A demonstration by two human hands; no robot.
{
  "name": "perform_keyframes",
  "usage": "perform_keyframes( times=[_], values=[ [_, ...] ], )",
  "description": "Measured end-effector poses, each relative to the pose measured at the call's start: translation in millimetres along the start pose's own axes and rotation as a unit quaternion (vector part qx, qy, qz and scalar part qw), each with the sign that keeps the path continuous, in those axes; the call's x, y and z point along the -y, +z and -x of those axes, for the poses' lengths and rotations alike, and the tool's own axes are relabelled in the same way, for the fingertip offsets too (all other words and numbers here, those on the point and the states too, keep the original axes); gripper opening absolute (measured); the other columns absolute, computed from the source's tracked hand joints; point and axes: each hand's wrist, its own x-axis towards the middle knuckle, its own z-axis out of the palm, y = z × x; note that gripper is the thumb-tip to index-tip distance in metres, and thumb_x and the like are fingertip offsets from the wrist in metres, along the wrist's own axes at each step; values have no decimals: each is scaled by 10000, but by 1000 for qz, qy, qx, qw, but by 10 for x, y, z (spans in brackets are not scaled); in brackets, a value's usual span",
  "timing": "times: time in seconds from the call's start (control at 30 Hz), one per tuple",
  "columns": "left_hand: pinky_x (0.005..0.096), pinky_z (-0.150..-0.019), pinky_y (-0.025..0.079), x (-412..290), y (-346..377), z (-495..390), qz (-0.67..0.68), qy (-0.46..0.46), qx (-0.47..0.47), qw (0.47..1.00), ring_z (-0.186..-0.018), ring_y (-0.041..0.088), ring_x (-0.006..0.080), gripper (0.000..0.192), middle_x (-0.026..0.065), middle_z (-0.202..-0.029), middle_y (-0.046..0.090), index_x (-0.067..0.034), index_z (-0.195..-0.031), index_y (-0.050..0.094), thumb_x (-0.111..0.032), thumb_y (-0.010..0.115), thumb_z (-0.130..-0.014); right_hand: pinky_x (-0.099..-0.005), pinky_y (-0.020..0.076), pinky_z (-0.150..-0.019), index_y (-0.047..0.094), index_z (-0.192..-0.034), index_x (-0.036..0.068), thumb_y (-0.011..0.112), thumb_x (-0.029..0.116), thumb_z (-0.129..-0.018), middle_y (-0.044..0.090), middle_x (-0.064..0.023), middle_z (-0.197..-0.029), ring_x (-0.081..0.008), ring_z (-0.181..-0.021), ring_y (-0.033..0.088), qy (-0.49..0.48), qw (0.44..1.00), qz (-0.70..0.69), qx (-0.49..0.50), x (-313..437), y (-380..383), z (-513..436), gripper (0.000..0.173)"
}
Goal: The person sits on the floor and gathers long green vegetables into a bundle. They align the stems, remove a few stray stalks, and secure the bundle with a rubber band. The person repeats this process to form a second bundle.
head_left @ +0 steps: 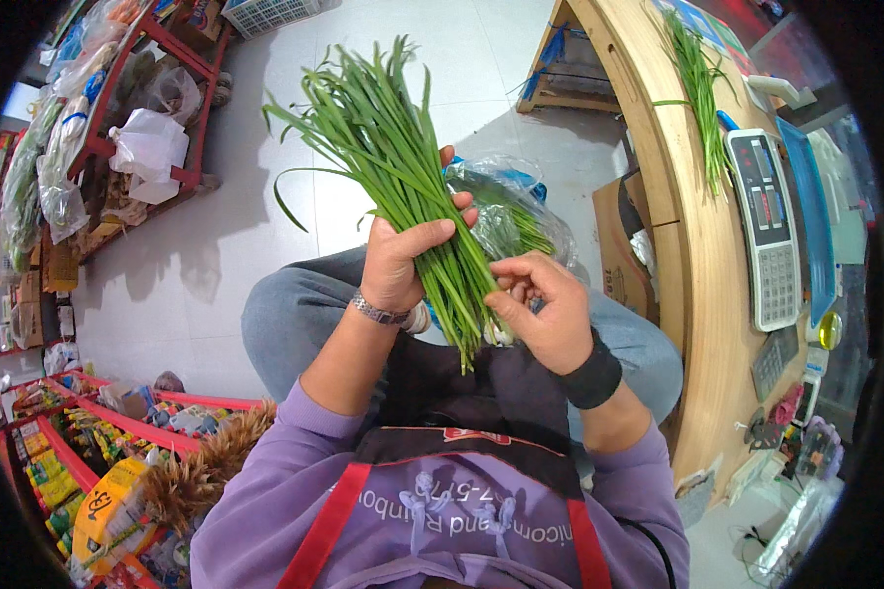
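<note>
My left hand (412, 258) is closed around a thick bunch of long green leafy stalks, like garlic chives (390, 147), its thumb across the top. The leaf tips fan out towards the upper left, and the cut ends point down over my black apron. At the right edge of the bunch, my right hand (541, 305) has thumb and forefinger pinched close to the lower stalks; whether it grips one cannot be made out. Beyond my hands, near my knees, an open clear plastic bag (497, 213) holds more green stalks, partly hidden by the bunch.
A wooden counter (667, 169) runs along the right, bearing loose green stalks (700, 103), a digital scale (766, 221) and a blue tray (810, 221). A cardboard box (622, 258) stands beneath it. Red-framed shelves (99, 125) with bagged vegetables are at upper left, packaged goods at lower left.
</note>
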Motion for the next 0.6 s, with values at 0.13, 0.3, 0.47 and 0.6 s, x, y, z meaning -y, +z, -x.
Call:
perform_keyframes(
  times=[0.13,0.3,0.47,0.6],
  values=[
    [454,-1077,514,62,13,-16,30,-5,41,999,-1269,578,287,760,127,-1593,348,6,-1519,349,57,645,-821,-263,441,-587,698,-1024,5,789,6,-812,616,-61,-849,-111,-665,550,-47,997,57,-38,3,89,50,231],
    [475,-1090,503,116,34,-2,61,-26,35,997,-1283,561,272,767,113,-1602,340,0,-1528,333,52,668,-840,-268,440,-549,699,-988,16,784,-35,-775,604,-73,-844,-140,-638,556,-203,970,127,-38,-35,132,40,235],
    [471,-1091,503,130,25,0,56,-22,49,997,-1253,585,258,792,110,-1617,322,1,-1523,341,105,646,-800,-270,452,-567,672,-958,24,777,-29,-775,590,-68,-909,-150,-656,553,-181,977,91,-71,-15,122,37,217],
    [461,-1102,495,136,10,-15,73,-38,76,994,-1253,593,261,843,119,-1622,317,5,-1533,327,92,629,-751,-255,464,-626,626,-1029,25,748,-40,-799,577,-77,-960,-141,-718,560,-116,987,84,-78,-10,105,39,269]
  ],
)
